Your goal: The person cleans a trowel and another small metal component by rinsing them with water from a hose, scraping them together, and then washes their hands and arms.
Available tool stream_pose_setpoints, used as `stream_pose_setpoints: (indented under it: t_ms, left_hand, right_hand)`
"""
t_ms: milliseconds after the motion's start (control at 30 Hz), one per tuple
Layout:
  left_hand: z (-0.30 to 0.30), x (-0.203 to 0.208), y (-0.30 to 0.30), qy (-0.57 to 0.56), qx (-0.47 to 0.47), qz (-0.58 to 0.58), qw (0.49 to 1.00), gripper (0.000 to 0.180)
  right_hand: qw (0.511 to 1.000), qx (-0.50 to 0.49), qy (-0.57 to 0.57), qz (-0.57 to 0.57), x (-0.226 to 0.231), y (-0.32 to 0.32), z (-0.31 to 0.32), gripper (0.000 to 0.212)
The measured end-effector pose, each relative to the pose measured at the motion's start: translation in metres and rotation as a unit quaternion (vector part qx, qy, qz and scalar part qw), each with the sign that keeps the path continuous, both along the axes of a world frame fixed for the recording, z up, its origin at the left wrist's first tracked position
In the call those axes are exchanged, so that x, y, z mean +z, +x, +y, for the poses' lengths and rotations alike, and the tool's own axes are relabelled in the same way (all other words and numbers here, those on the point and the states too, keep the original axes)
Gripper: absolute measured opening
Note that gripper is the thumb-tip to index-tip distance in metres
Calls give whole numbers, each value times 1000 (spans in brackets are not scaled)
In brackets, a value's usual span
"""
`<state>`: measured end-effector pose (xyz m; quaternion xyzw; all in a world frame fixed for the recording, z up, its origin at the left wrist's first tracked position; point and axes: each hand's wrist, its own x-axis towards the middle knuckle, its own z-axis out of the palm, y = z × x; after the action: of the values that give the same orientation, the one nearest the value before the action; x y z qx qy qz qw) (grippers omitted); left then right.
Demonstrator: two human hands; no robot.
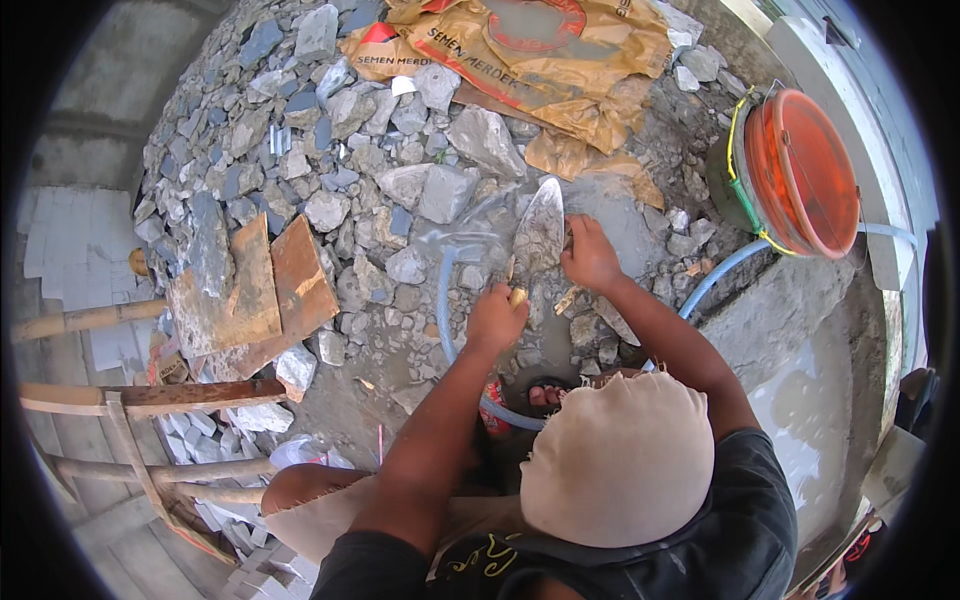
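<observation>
My left hand (497, 317) is closed round the wooden handle (517, 298) of a trowel. Its pointed metal blade (540, 225) is wet and grey, and the tip is turned away from me. At the blade's right edge is my right hand (592, 252), fingers curled against the metal; their tips are partly hidden. Just left of the trowel, the open end of a light blue hose (449, 256) lies over wet, muddy ground. Shallow grey water (480, 225) spreads around the hose end and the blade.
Broken concrete rubble (400, 180) is heaped ahead and left. Torn brown cement bags (560, 75) lie at the far side. Stacked orange and green buckets (800, 170) stand right. Two worn boards (270, 295) and a wooden ladder (150, 398) are on the left. The hose curves near my foot (546, 394).
</observation>
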<state>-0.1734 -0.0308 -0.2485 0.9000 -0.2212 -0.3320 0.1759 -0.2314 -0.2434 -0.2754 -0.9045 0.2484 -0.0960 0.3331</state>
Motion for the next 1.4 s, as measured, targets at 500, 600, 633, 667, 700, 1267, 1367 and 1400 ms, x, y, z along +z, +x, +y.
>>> stream_pose_setpoints:
  t_ms: [500, 600, 633, 667, 700, 1267, 1367, 1400]
  left_hand:
    - [-28, 1, 1, -271, 282, 322, 862, 36]
    - [-26, -11, -2, -273, 292, 330, 855, 36]
    - [-26, -13, -4, -271, 300, 326, 855, 36]
    - [-28, -15, -6, -271, 302, 327, 853, 36]
    - [-29, -15, -8, -278, 310, 338, 844, 37]
    - [-31, -1, -18, -221, 297, 288, 883, 55]
    - [-25, -3, -17, -207, 290, 256, 899, 53]
    - [-28, -3, -18, -209, 293, 279, 890, 50]
  right_hand:
    - [992, 85, 29, -92, 13, -5, 11, 59]
    - [990, 121, -19, -62, 2, 8, 11, 58]
    - [990, 123, -32, -63, -1, 10, 10, 58]
    - [989, 125, -46, -63, -5, 11, 10, 59]
    - [989, 128, -44, -62, -8, 9, 16, 59]
    - [991, 98, 28, -91, 14, 15, -5, 53]
    - [989, -16, -2, -148, 46, 33, 4, 50]
    - [976, -5, -73, -207, 33, 25, 9, 48]
